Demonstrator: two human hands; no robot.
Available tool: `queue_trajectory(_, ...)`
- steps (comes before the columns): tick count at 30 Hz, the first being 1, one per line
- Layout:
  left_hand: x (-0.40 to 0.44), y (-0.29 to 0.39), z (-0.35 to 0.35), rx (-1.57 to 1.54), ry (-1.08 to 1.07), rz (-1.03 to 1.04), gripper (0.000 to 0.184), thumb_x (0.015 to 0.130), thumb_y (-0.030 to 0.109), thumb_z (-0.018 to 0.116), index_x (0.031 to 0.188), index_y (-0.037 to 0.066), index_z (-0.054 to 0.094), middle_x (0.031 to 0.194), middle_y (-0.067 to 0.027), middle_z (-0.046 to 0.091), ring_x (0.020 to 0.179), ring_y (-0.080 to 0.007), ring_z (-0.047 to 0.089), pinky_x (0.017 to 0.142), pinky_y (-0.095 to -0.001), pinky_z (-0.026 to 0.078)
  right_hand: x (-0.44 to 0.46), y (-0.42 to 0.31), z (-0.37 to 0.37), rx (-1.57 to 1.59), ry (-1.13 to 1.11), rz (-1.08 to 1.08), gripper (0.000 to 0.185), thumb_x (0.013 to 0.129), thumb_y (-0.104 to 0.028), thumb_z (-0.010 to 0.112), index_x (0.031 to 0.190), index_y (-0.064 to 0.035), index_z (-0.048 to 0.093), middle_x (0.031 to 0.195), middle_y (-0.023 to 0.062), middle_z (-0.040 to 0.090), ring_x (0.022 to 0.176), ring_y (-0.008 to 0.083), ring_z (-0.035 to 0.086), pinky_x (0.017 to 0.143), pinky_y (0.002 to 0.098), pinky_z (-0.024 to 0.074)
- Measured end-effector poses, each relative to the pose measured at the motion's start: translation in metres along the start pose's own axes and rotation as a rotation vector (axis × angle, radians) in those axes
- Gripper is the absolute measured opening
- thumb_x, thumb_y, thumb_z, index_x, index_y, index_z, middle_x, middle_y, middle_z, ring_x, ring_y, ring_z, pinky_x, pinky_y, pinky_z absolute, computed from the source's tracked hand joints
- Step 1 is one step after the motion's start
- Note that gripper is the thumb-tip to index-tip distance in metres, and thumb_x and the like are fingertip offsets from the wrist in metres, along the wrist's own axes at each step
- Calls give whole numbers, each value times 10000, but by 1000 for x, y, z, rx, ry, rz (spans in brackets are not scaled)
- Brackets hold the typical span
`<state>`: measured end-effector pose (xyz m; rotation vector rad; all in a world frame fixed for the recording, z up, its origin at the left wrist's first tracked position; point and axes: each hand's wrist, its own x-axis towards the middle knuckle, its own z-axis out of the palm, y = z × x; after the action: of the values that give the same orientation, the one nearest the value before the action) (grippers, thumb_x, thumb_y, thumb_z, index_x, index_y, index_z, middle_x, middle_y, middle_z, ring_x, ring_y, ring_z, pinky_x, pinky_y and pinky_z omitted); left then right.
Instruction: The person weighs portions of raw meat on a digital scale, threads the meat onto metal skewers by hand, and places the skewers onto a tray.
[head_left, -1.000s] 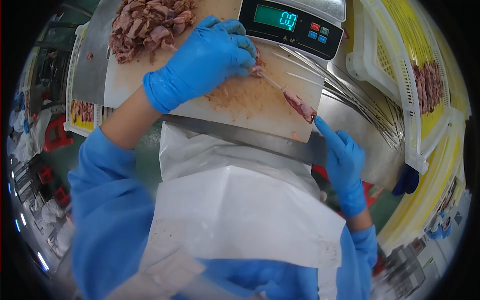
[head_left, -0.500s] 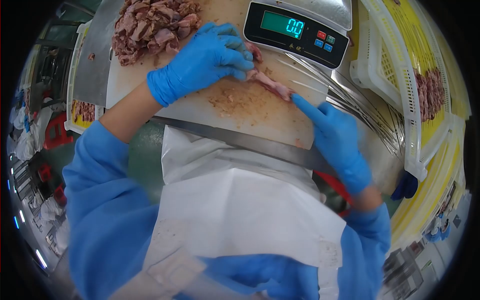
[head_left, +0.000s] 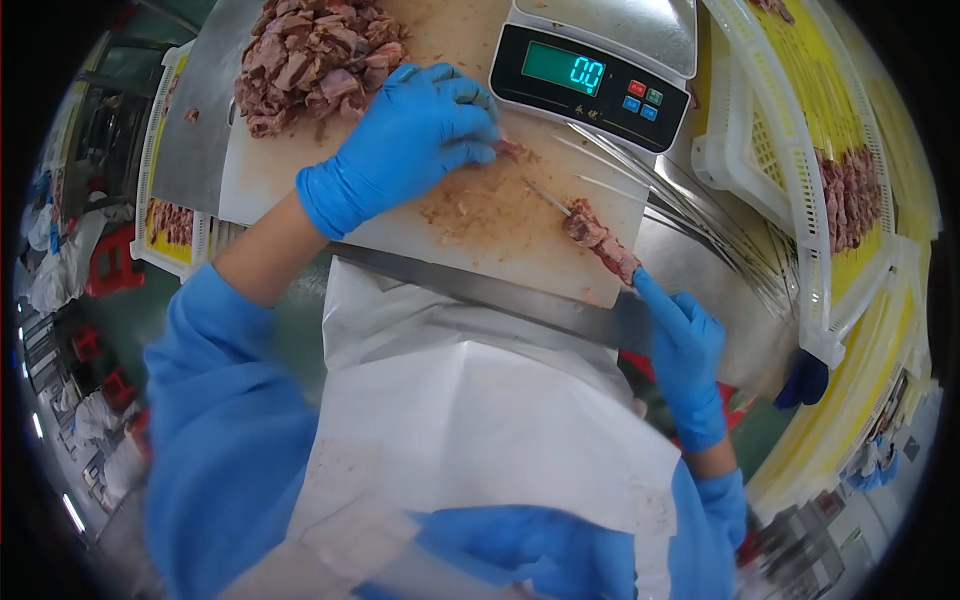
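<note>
Over the cutting board (head_left: 565,262), the skewer (head_left: 548,195) slants from the right hand (head_left: 688,345) up toward the left hand (head_left: 410,140), its bare tip nearer the left fingers.

At far left, a yellow-lined crate (head_left: 160,260) holds skewered meat (head_left: 170,222); then comes the meat pile (head_left: 315,65) on the board. The gloved left hand's fingers curl together beside a small meat piece (head_left: 510,148); whether they pinch it, one cannot tell. The threaded meat (head_left: 600,242) reaches the right hand, index extended against its lower end, other fingers folded around the mostly hidden shaft. Past the loose skewers (head_left: 720,235), the right crate (head_left: 818,290) holds rows of skewered meat.
</note>
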<state>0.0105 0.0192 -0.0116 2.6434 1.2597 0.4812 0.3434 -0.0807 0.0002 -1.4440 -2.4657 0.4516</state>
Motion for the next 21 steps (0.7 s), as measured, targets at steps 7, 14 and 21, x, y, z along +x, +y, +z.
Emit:
queue_trajectory(7, 16, 2, -14, -209, -158, -94, 184, 725, 111, 701, 883, 87, 610, 881, -41, 623, 833, -222, 580, 806, -334, 432, 17, -6, -2, 22, 38, -7, 575, 676, 38, 566, 1185, -221, 622, 636, 48, 495, 496, 211, 501, 483, 315, 434)
queue_trajectory(14, 2, 11, -22, -866, -298, -476, 198, 690, 100, 736, 842, 59, 616, 775, -53, 608, 677, -206, 573, 613, -295, 440, 5, 5, -4, 142, 75, 13, 559, 669, 44, 571, 1162, -212, 638, 642, 55, 510, 494, 212, 502, 477, 319, 430)
queue_trajectory(21, -15, 11, -17, -51, 42, -88, 166, 716, 207, 713, 855, 127, 673, 899, -4, 628, 879, -214, 549, 772, -350, 403, 6, -9, -5, 19, -4, -41, 555, 688, 30, 559, 1185, -207, 622, 633, 52, 496, 490, 212, 499, 461, 321, 417)
